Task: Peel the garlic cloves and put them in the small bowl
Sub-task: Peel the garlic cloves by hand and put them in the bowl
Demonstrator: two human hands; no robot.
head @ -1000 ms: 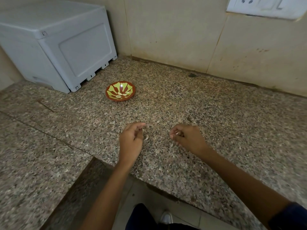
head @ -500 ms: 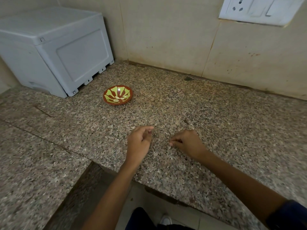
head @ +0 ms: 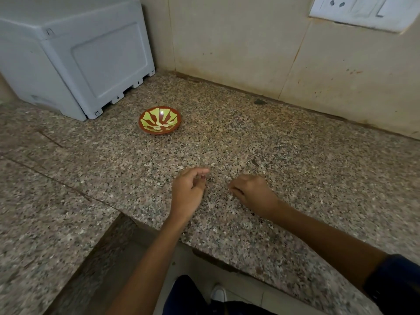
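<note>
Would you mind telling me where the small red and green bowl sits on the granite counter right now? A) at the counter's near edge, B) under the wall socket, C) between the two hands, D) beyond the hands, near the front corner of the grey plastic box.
D: the small bowl stands on the counter beyond both hands, close to the grey plastic box, apart from the left hand and right hand.

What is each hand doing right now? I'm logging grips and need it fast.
Left hand: fingers curled, blurred; whether it holds anything cannot be told.
Right hand: fingers curled over the counter; cannot tell if it holds anything.
</note>
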